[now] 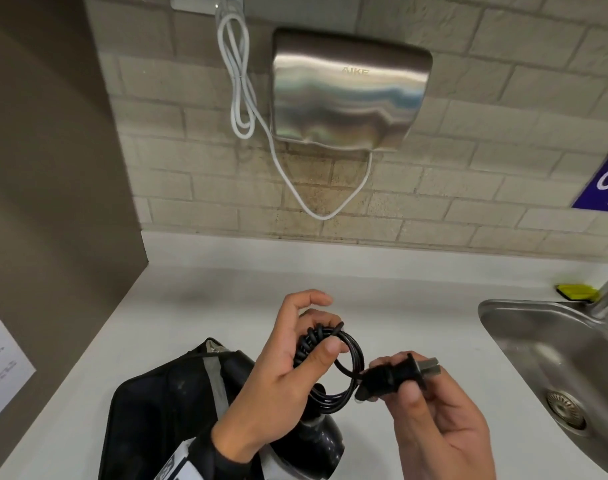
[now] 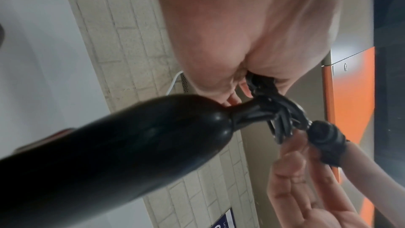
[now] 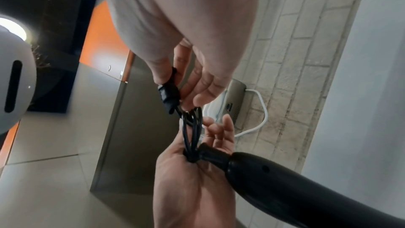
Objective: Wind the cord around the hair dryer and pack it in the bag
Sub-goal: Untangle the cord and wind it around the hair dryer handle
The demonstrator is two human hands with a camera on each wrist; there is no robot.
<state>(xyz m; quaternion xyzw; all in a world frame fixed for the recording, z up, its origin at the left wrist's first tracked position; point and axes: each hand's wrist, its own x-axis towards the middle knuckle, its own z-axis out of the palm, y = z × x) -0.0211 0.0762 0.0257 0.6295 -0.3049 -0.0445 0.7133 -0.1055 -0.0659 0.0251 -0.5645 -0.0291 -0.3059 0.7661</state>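
My left hand point(image 1: 295, 362) grips a coil of black cord point(image 1: 344, 368) gathered into loops, thumb pressed on the bundle. The cord runs from the black hair dryer point(image 1: 316, 441), which hangs below that hand; its handle point(image 2: 109, 153) fills the left wrist view, and it shows as the hair dryer point(image 3: 295, 185) in the right wrist view. My right hand point(image 1: 420, 386) pinches the black plug point(image 1: 399, 372), prongs pointing right, just right of the coil. A black bag point(image 1: 164, 410) with a grey strap lies on the counter under my left forearm.
A white counter point(image 1: 226, 299) runs to a brick wall. A steel sink point(image 1: 555, 358) and tap sit at right, with a yellow sponge point(image 1: 572, 292) behind. A steel hand dryer point(image 1: 347, 91) with a white cable hangs on the wall.
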